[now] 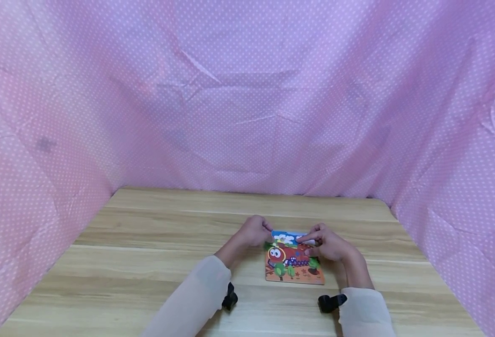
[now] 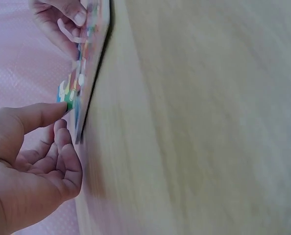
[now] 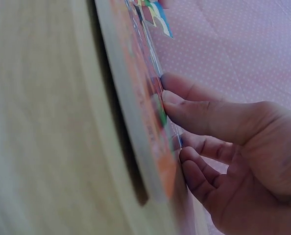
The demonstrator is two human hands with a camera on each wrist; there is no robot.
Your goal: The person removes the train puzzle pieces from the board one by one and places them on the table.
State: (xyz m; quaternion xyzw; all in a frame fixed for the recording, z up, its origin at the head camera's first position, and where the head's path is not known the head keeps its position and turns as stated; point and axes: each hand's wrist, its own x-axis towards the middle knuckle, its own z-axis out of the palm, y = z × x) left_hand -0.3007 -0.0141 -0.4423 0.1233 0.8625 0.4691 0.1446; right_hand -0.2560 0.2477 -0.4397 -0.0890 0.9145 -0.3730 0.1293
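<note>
A square jigsaw puzzle (image 1: 289,275) with a cartoon picture of a big-eyed red character lies flat on the table. At its upper left corner my left hand (image 1: 253,231) pinches a small colourful puzzle piece (image 2: 68,93) between thumb and fingers. That piece (image 3: 156,18) stands tilted up from the picture in the right wrist view. My right hand (image 1: 332,244) rests on the puzzle's upper right part, its thumb (image 3: 175,99) and index fingertip touching the picture. Its other fingers are near the right edge. Part of the picture is hidden under the right hand.
The light wood table (image 1: 146,262) extends around the puzzle on all sides. Pink polka-dot cloth (image 1: 247,117) hangs behind it and along both sides. A black wrist device (image 1: 229,298) sits at the left cuff, another (image 1: 331,303) at the right.
</note>
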